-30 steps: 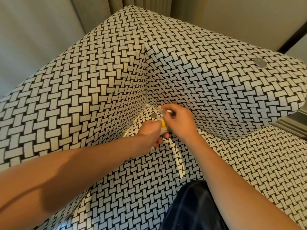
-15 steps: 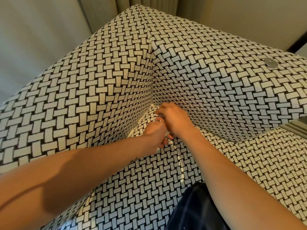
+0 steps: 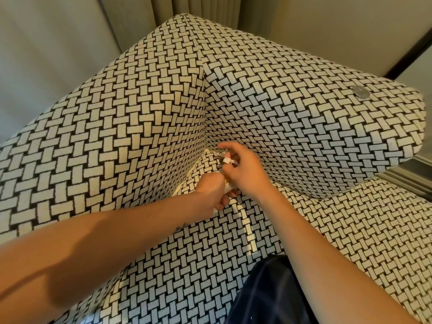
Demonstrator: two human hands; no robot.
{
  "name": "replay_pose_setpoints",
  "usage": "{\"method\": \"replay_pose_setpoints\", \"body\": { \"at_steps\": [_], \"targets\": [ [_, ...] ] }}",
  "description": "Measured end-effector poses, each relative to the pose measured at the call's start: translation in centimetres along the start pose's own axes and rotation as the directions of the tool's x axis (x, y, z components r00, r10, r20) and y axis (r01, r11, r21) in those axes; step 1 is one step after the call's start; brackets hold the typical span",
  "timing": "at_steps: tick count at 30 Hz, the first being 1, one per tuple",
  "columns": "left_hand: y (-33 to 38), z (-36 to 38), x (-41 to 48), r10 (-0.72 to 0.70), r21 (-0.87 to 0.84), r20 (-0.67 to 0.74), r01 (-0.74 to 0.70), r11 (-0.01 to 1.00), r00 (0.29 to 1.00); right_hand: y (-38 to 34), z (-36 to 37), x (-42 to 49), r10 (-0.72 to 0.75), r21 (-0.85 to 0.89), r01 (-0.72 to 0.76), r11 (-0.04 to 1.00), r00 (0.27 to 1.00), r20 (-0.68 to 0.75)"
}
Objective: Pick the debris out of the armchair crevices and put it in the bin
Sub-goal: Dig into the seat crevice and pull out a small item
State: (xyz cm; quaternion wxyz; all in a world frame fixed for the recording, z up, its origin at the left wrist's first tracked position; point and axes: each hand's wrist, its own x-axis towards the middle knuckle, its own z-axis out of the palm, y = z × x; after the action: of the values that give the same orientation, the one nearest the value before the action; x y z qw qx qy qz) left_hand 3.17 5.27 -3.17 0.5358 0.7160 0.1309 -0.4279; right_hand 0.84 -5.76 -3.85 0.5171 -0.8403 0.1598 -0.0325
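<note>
The armchair (image 3: 145,127) is covered in black-and-white basket-weave fabric. Both my hands meet at the back corner crevice of the seat. My left hand (image 3: 210,190) is closed around crumpled white and yellow debris (image 3: 228,187). My right hand (image 3: 243,169) sits just above it, pinching a small white scrap (image 3: 228,160) between thumb and fingers, with the index finger stretched toward the crevice. The bin is out of view.
A round grey coin-like disc (image 3: 361,91) lies on top of the right armrest. A dark blue garment (image 3: 271,293) covers my leg at the bottom. Curtains (image 3: 194,8) and pale walls stand behind the chair.
The view shifted slightly. My right hand has lifted a little from the crevice with a white scrap in its fingers; my left hand stays closed on the crumpled debris.
</note>
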Motion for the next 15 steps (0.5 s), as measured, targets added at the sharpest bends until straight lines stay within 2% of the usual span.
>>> {"method": "replay_pose_setpoints", "body": {
  "at_steps": [3, 8, 11, 15],
  "targets": [
    [0.1, -0.2, -0.2, -0.034, -0.064, 0.005, 0.034, 0.997, 0.999, -0.1, -0.3, -0.8, 0.029, 0.112, -0.029, 0.993, 1.000, -0.001],
    [0.1, -0.3, -0.5, -0.036, -0.182, 0.060, 0.047, 0.982, 0.998, -0.3, -0.7, -2.5, 0.052, 0.158, -0.052, 0.986, 0.999, 0.004],
    [0.2, -0.3, -0.6, -0.010, -0.200, 0.085, 0.027, 0.979, 0.996, -0.5, -0.8, -3.1, 0.044, 0.147, -0.043, 0.988, 0.999, -0.005],
    [0.2, -0.3, -0.8, 0.016, -0.224, 0.125, 0.013, 0.975, 0.992, -0.6, -0.4, -3.2, 0.126, 0.270, -0.116, 0.956, 0.992, -0.017]
  ]
}}
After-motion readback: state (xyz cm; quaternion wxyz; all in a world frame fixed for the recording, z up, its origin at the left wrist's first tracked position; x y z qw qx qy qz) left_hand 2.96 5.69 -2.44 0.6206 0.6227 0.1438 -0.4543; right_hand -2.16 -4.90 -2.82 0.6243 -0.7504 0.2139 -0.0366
